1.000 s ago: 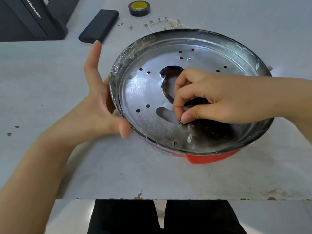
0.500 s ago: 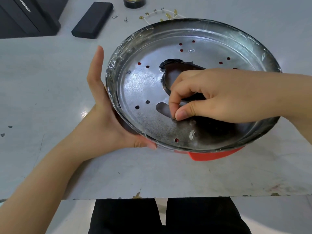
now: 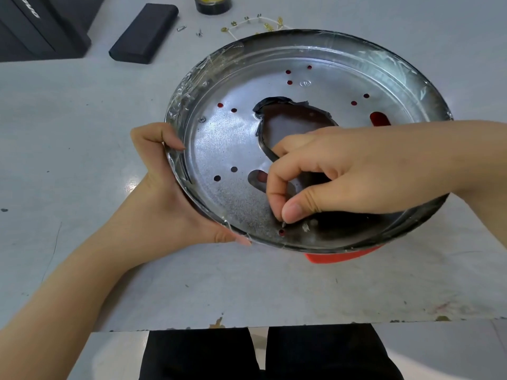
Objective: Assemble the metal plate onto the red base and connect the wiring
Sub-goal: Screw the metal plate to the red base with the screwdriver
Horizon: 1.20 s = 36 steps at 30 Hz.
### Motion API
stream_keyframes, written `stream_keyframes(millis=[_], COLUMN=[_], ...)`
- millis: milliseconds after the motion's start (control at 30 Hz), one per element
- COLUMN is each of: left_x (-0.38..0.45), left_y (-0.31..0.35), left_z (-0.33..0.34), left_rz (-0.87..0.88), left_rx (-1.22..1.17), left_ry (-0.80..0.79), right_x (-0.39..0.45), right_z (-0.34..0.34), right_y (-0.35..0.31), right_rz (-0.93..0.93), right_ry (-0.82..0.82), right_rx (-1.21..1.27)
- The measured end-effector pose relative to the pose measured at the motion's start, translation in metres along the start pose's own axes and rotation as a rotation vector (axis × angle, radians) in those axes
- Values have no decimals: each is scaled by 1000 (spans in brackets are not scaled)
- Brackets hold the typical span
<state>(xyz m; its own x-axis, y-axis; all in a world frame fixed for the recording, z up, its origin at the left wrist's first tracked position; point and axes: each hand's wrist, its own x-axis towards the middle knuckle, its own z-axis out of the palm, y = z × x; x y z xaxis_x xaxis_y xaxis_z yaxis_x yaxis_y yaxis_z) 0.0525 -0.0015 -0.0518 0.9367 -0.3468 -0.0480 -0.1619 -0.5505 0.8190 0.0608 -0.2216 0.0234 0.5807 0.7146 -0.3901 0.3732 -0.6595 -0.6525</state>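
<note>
While left hand [image 3: 167, 204] steadies plate [image 3: 233, 149], right hand [image 3: 343, 174] pinches screw [image 3: 283, 222].

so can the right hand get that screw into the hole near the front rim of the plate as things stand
Probably yes. The right hand pinches the screw just above the open hole, with nothing between them, while the left hand grips the metal plate at its rim.

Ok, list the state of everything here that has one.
metal plate: seated on red base, film-wrapped rim
left hand: grips plate rim
right hand: pinches screw above a hole
fitted screw: in place
tape roll: lying flat
</note>
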Motion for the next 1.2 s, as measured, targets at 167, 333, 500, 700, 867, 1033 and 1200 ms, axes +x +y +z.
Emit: stream_keyframes(millis=[167, 333, 500, 700, 867, 1033, 1200], left_x=[0, 1, 3, 5, 6, 6, 6], left_y=[1, -1, -5, -10, -14, -14, -16], left_z=[1, 1, 0, 1, 1, 2, 3], left_rz=[30, 21, 69, 89, 110, 127, 140], left_rx=[12, 15, -16, -5, 13, 46, 68], left_ry=[0, 19, 21, 29, 35, 48, 63], right_x=[-1, -1, 0, 0, -1, -1, -2], right_z=[0, -1, -3, -3, -2, -1, 2], right_y=[3, 2, 2, 3, 1, 0, -4], right_rz=[-11, -21, -23, -21, 2, 34, 40], right_ry=[-3, 7, -2, -3, 2, -11, 10], right_rx=[-18, 5, 14, -51, -95, -136, -140])
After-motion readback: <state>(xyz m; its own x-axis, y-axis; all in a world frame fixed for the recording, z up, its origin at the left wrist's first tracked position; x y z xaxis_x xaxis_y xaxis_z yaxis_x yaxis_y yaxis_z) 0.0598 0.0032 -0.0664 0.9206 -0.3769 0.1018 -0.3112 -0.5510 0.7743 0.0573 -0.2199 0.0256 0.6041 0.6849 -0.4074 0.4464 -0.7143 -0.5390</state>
